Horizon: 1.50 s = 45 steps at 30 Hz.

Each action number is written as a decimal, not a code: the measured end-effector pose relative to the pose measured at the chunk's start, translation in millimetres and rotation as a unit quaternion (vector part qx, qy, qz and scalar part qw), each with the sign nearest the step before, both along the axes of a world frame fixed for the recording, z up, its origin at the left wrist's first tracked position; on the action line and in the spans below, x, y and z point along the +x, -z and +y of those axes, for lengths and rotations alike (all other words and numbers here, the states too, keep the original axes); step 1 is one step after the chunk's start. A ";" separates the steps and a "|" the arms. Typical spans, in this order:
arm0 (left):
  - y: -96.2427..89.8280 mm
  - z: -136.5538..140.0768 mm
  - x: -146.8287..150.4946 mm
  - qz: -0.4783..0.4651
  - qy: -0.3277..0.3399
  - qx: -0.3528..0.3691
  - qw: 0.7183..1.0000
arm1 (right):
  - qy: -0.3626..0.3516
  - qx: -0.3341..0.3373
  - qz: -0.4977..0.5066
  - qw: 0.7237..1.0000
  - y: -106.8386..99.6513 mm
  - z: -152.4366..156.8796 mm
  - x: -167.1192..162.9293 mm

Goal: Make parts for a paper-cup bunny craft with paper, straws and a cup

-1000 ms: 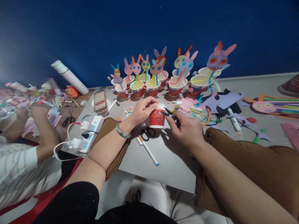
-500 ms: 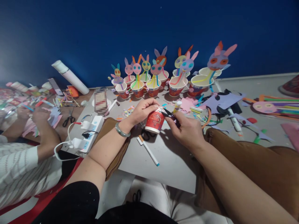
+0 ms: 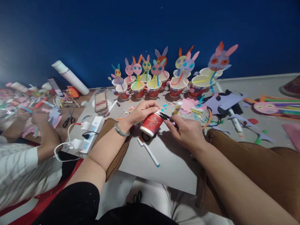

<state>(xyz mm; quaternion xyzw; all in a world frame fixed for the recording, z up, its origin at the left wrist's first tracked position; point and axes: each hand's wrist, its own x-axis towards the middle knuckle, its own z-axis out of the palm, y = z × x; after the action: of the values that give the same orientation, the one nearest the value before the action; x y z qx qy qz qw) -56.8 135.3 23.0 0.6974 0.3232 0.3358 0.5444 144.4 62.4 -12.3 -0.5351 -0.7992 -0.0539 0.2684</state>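
Note:
A red paper cup [image 3: 152, 123] with a pale dragon print is tilted over the table, its white rim toward the lower left. My left hand [image 3: 145, 112] grips it from above and behind, the thumb near the cup's base. My right hand [image 3: 186, 128] is closed round the handles of black scissors [image 3: 166, 116], whose blades meet the upper end of the cup; how deep they go is hidden. Beneath the cup shows a black ring [image 3: 147, 137], partly covered. A white marker [image 3: 151, 153] with a teal end lies on the table just below. A glue stick [image 3: 178, 107] stands behind my right hand.
Several paper cups with rabbit-faced cutouts [image 3: 154, 89] line the blue wall. Purple paper scraps [image 3: 225, 101] lie at right. Brown cushions [image 3: 253, 168] flank my arms. A power strip [image 3: 94, 134] is at left, beside a co-worker's hands [image 3: 39, 114] and another pair of scissors [image 3: 69, 120].
The cup has tilted further, its rim end swinging left and slightly down. The scissors have shifted slightly left with it, still at the cup's upper end.

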 end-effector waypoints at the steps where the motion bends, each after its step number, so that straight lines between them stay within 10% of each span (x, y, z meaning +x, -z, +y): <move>1: -0.8 -0.3 0.1 0.002 -0.001 -0.002 1.000 | -0.003 0.002 -0.004 1.000 0.0 -0.1 -0.1; 45: -4.4 -5.1 3.4 -0.009 -0.014 -0.017 1.000 | -0.004 -0.022 -0.022 0.999 -3.6 -0.6 -2.0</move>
<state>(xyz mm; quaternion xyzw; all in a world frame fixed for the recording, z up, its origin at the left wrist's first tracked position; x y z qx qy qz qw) -53.4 130.2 27.4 0.6806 0.3339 0.3436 0.5543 142.4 61.8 -8.8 -0.5362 -0.8083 -0.0469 0.2386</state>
